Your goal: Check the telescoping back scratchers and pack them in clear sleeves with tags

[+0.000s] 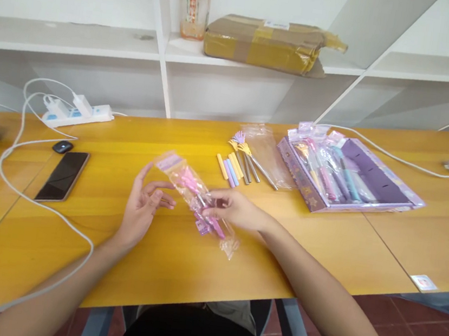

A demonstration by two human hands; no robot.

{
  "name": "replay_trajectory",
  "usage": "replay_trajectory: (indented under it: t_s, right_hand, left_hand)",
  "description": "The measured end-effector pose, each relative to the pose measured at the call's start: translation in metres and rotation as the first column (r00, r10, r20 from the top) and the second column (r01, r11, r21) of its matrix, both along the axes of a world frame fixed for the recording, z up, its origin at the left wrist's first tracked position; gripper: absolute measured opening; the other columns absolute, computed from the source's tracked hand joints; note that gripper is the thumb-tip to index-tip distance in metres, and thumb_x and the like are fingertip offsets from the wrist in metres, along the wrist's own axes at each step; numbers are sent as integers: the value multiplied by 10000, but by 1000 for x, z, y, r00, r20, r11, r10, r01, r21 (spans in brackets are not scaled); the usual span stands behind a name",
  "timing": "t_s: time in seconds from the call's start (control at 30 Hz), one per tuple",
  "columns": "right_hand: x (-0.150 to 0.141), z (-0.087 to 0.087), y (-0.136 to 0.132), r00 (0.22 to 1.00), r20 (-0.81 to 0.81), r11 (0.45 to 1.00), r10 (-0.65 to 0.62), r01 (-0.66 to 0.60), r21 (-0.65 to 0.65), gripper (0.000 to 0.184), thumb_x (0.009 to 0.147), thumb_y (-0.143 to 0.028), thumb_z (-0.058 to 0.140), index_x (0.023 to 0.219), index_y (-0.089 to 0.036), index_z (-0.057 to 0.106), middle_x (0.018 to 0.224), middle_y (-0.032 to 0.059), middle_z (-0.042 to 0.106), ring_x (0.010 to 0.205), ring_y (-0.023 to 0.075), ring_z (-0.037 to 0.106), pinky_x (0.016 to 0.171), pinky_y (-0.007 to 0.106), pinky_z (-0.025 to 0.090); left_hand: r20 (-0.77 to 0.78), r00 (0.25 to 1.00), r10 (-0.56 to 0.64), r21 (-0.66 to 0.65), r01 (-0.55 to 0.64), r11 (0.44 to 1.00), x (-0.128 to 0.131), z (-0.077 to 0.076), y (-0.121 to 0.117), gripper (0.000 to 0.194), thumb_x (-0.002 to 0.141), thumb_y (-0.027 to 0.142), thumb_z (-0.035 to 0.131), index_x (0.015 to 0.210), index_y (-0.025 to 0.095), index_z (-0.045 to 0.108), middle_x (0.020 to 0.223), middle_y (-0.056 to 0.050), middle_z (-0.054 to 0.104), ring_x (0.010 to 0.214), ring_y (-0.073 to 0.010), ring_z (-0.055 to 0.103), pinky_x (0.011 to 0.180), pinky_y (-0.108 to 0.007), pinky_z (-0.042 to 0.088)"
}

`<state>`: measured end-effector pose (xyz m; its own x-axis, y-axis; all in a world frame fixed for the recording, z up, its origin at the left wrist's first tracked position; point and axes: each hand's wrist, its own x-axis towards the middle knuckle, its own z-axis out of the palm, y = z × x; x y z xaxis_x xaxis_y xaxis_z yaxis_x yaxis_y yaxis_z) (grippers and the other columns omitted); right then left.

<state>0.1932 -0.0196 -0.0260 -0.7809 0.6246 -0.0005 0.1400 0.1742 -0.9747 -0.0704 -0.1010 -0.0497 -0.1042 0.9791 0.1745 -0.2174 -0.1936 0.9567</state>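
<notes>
My right hand (233,208) is closed around a clear plastic packet (173,166) with a pink back scratcher (190,181) inside. The packet is tilted above the table, its lower end pointing towards me. My left hand (144,204) is beside the packet's upper end, fingers apart and holding nothing. Beyond my hands lie yellow and purple handle tubes (232,170) in a group. Several metal rods (263,171) with yellow and purple hand-shaped heads (245,149) are next to them, partly on an empty clear bag (269,152).
A purple display box (394,183) at the right holds several packets. At the left are a phone (62,176), a mouse (62,146), a power strip (92,114) and a white cable (45,209). A taped carton (264,45) and an orange bottle-shaped package (193,6) stand on the shelf.
</notes>
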Motion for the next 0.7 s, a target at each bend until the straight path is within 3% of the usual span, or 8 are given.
replay_trajectory:
  t_s: [0.13, 0.23, 0.3, 0.37, 0.43, 0.5, 0.6, 0.7]
  right_hand:
    - [24, 16, 21, 953, -27, 936, -301, 301, 184, 373, 892, -470, 777, 1124, -178, 765, 902, 36, 766, 848, 213, 694, 859, 351, 536]
    - [45, 29, 35, 852, -77, 789, -518, 511, 341, 443, 934, -437, 695, 1305, -194, 703, 957, 49, 779, 909, 244, 711, 898, 390, 538]
    - [63, 37, 45, 736, -85, 601, -672, 609, 518, 317, 982, -370, 598, 1221, -203, 722, 963, 61, 757, 912, 246, 691, 876, 385, 515]
    - [85, 42, 56, 562, -104, 348, -820, 636, 689, 272, 998, -296, 517, 1144, -200, 726, 979, 85, 725, 920, 252, 650, 869, 385, 475]
    - [111, 43, 68, 362, -128, 115, -923, 580, 806, 301, 996, -244, 464, 1145, -179, 717, 1010, 126, 698, 948, 270, 597, 889, 403, 433]
    - [137, 40, 79, 179, -141, -37, -974, 486, 873, 359, 981, -193, 432, 1209, -145, 704, 1065, 179, 681, 983, 293, 546, 918, 427, 398]
    - [171, 29, 89, -10, -112, -107, -994, 383, 918, 486, 966, -140, 417, 1401, -113, 632, 1174, 238, 657, 1033, 318, 495, 936, 445, 367]
    - [192, 15, 93, -130, 14, -29, -991, 328, 944, 498, 984, -145, 430, 1450, -93, 597, 1202, 262, 651, 1054, 331, 475, 908, 438, 351]
  left_hand:
    - [-40, 999, -29, -21, 29, 999, -3, -2, 0, 683, 1045, 444, 660, 1625, 296, 332, 1166, -78, 731, 810, -165, 739, 758, -329, 623]
    - [-64, 996, -67, -57, 64, 996, -2, -3, 1, 587, 1051, 452, 645, 1559, 255, 428, 1127, -72, 725, 782, -161, 727, 725, -323, 611]
    - [-91, 990, -105, -82, 98, 992, -1, -2, 1, 533, 1050, 461, 642, 1505, 235, 481, 1089, -63, 718, 764, -159, 720, 704, -317, 603]
    - [-117, 983, -144, -108, 132, 985, 0, 0, 0, 516, 1046, 470, 643, 1476, 225, 495, 1067, -58, 712, 754, -163, 721, 694, -320, 599]
    - [-133, 976, -172, -122, 157, 980, 1, 1, -1, 526, 1041, 477, 647, 1473, 228, 484, 1064, -54, 708, 745, -167, 723, 691, -327, 598]
    - [-142, 970, -196, -128, 179, 976, 2, 1, -2, 530, 1038, 484, 648, 1469, 228, 479, 1071, -56, 704, 739, -168, 723, 689, -331, 595]
    - [-150, 964, -222, -133, 203, 970, 3, 0, -2, 525, 1039, 493, 641, 1461, 225, 480, 1075, -63, 704, 731, -171, 717, 681, -336, 588]
    - [-166, 956, -242, -146, 219, 965, 4, -1, -3, 517, 1046, 495, 629, 1459, 220, 485, 1079, -74, 712, 731, -175, 713, 686, -344, 581]
